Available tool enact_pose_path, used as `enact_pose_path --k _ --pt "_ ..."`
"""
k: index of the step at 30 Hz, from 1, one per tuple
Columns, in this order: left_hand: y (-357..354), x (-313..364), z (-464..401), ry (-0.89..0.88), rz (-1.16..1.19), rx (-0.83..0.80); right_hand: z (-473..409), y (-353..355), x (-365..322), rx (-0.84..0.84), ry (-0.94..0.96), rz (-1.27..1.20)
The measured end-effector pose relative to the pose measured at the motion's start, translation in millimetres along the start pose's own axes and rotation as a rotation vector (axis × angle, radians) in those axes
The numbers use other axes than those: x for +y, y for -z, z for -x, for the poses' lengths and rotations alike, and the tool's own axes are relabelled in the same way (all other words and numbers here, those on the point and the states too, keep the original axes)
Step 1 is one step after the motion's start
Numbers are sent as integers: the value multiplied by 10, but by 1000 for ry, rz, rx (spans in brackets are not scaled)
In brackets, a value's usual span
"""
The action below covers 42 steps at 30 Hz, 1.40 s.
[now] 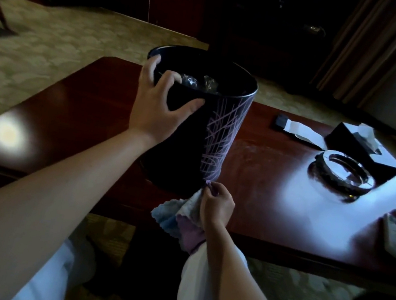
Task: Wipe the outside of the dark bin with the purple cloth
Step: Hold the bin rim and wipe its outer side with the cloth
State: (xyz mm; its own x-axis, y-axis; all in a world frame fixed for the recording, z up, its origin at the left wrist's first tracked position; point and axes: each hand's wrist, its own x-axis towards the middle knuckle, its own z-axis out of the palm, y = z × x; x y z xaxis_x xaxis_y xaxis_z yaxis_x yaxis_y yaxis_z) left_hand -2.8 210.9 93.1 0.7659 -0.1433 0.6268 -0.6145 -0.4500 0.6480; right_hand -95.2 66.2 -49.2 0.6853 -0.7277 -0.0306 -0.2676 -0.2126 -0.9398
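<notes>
While the left hand (pixel 159 102) grips the rim of the bin (pixel 194 133) on the table (pixel 276 188) & the right hand (pixel 216 206) pinches the cloth (pixel 181 218) at its base, a hard wipe w/ a loose grip could tip it.

The left hand (pixel 159 103) reached forward on an outstretched bare arm, fingers hooked over the bin (pixel 194 133) rim and thumb spread across its side. The right hand (pixel 216 206), lower and nearer, pinched the purple cloth (pixel 180 222) at the bin's base.
</notes>
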Motion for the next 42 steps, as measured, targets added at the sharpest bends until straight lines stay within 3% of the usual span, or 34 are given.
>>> enact_pose_path --k 3,7,13,17,25,32,37,42 --pt "-20 -12 6 -20 -8 20 -23 18 22 -34 14 -2" --pt "2 -27 -4 -18 -8 6 -44 3 -14 40 -30 -27" --pt "-25 -29 -4 -23 22 16 -88 50 20 -81 -22 56" --pt "-7 -31 -8 -18 18 6 -73 30 -3 -7 -35 53" --pt "-2 -20 -10 -8 15 -7 -93 23 -8 -72 -18 90" --pt "-5 -36 -3 -26 4 -5 -68 3 -181 -49 53 -64" --pt "10 -53 -23 -27 -4 -1 -35 -75 -102 -79 -73 14" --pt "-18 -45 1 -30 1 14 29 -42 -351 7 106 -109"
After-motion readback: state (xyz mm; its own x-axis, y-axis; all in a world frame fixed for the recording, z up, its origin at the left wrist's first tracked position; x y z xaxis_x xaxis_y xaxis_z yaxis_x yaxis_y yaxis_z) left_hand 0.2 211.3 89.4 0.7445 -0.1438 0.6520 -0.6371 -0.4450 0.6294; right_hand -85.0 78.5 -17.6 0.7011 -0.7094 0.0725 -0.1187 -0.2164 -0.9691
